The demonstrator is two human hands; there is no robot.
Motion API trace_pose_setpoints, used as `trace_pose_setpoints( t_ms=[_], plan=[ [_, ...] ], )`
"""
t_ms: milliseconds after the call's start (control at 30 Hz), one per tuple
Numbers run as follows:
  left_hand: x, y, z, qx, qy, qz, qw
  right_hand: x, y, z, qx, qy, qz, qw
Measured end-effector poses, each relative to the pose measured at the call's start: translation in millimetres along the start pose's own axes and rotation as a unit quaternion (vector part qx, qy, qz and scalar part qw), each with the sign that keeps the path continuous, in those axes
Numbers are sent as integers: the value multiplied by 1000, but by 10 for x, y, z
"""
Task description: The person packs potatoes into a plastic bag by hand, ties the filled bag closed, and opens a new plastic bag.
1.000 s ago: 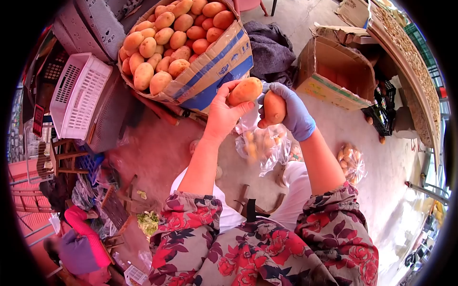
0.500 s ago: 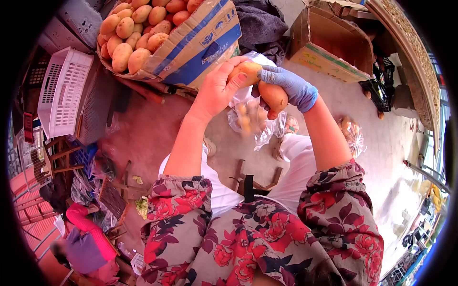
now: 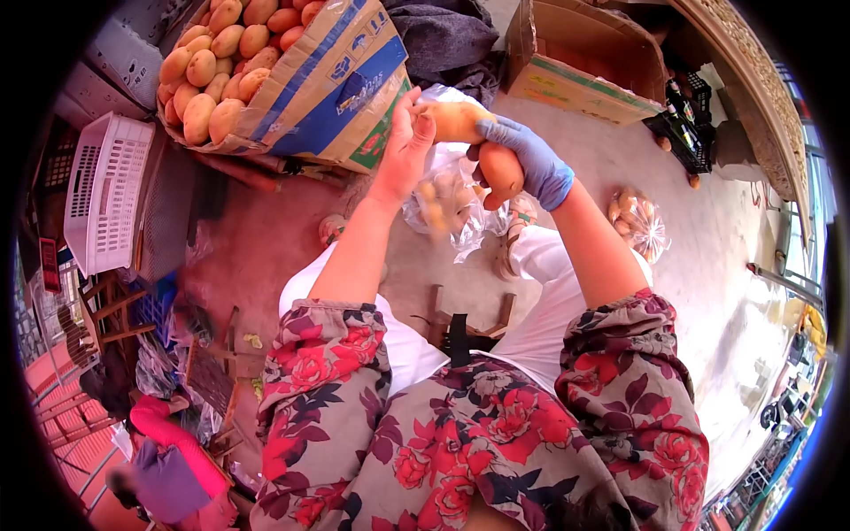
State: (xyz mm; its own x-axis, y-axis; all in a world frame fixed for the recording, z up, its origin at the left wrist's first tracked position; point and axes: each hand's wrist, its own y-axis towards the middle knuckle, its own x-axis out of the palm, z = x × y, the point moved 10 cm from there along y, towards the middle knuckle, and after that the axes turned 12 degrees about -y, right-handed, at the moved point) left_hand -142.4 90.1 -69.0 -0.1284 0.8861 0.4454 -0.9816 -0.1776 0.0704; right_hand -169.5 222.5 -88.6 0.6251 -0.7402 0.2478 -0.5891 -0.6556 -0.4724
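Two potatoes are between my hands in front of the box. My gloved right hand (image 3: 538,162) is closed around the lower potato (image 3: 501,172), and its fingertips also press on the right end of the upper potato (image 3: 457,122). My bare left hand (image 3: 405,152) is at the left end of that upper potato, its fingers spread and its thumb beside the skin. Below them, a clear plastic bag of potatoes (image 3: 447,202) lies on the floor near my feet. A cardboard box (image 3: 332,93) heaped with potatoes (image 3: 227,41) stands at the upper left.
An open cardboard box (image 3: 580,84) lies at the upper right, with dark cloth (image 3: 443,40) beside it. Another bag of potatoes (image 3: 636,221) is on the floor to the right. White crates (image 3: 108,195) stand left; a person in pink (image 3: 181,456) is at the lower left.
The view has shifted, so the boxes appear further up and left. My left hand's fingers have loosened from the upper potato, while my right hand's fingers have come onto it.
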Motion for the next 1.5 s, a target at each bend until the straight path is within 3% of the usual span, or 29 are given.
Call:
trace_pose_setpoints(
  t_ms=[67, 100, 133, 167, 200, 267, 300, 333, 400, 500, 567, 600, 667, 733, 800, 900, 933, 967, 1000, 1067, 1133, 1167, 1300, 1400, 1500],
  plan=[
    [40, -174, -558, -131, 49, 7, 990, -335, 95, 420, 62, 127, 23, 990],
    [-13, -297, -1072, -162, 171, 5, 972, -459, 50, 472, 60, 158, 47, 984],
    [71, -511, -1432, -169, 360, -61, 915, -662, 90, 702, 77, 184, 93, 976],
    [130, -774, -1676, -168, 535, -125, 819, -828, 93, 962, 95, 211, 110, 967],
    [196, -1023, -1694, -124, 594, -151, 780, -964, 113, 1232, 112, 239, 129, 956],
    [-45, -1355, -2082, -139, 613, -192, 754, -985, 146, 1841, 107, 344, 128, 924],
    [-275, -1534, -2324, -201, 570, -202, 771, -1018, 180, 2160, 111, 364, 129, 916],
    [-448, -1560, -2344, -256, 447, -123, 848, -1017, 172, 2467, 151, 384, 144, 900],
    [-843, -1489, -2377, -335, 181, 56, 923, -817, 252, 2833, 184, 412, 157, 878],
    [-953, -1293, -2199, -313, 129, 112, 934, -658, 248, 2983, 192, 422, 162, 871],
    [-786, -1207, -1921, -258, 307, 20, 916, -513, 345, 3071, 155, 453, 180, 859],
    [-650, -1217, -1851, -227, 389, -27, 892, -495, 372, 3109, 136, 466, 190, 854],
    [-265, -1329, -1707, -50, 559, -72, 825, -549, 343, 3245, 126, 477, 234, 838],
    [-85, -1535, -1886, 32, 657, -119, 744, -622, 275, 3300, 129, 471, 268, 831],
    [-109, -1709, -2241, 20, 707, -168, 686, -755, 161, 3249, 140, 447, 290, 835],
    [-453, -1540, -2348, -53, 604, -111, 788, -1129, 154, 3680, 124, 421, 313, 842],
    [-763, -1421, -2282, -125, 456, 32, 880, -1131, 121, 3637, 123, 418, 310, 845],
    [-1074, -1360, -2298, -189, 287, 174, 923, -1131, 85, 3590, 122, 414, 306, 849],
    [-1272, -1281, -2320, -143, -39, 301, 942, -1014, 12, 3364, 126, 414, 284, 856],
    [-1567, -1237, -2079, -113, -213, 410, 880, -861, 56, 3220, 134, 411, 242, 869],
    [-1715, -1253, -1982, -148, -259, 376, 878, -763, 186, 3194, 143, 400, 203, 882],
    [-1688, -1308, -1996, -175, -261, 361, 878, -606, 243, 3204, 192, 403, 140, 884],
    [-1455, -1521, -1908, -250, -258, 304, 882, -158, 611, 3189, 237, 463, 79, 850],
    [-1392, -1630, -1896, -282, -233, 258, 894, 20, 980, 3246, 218, 534, 97, 811],
    [-1316, -1669, -1851, -313, -197, 249, 895, 53, 1133, 3376, 229, 492, 220, 810]
  ],
)
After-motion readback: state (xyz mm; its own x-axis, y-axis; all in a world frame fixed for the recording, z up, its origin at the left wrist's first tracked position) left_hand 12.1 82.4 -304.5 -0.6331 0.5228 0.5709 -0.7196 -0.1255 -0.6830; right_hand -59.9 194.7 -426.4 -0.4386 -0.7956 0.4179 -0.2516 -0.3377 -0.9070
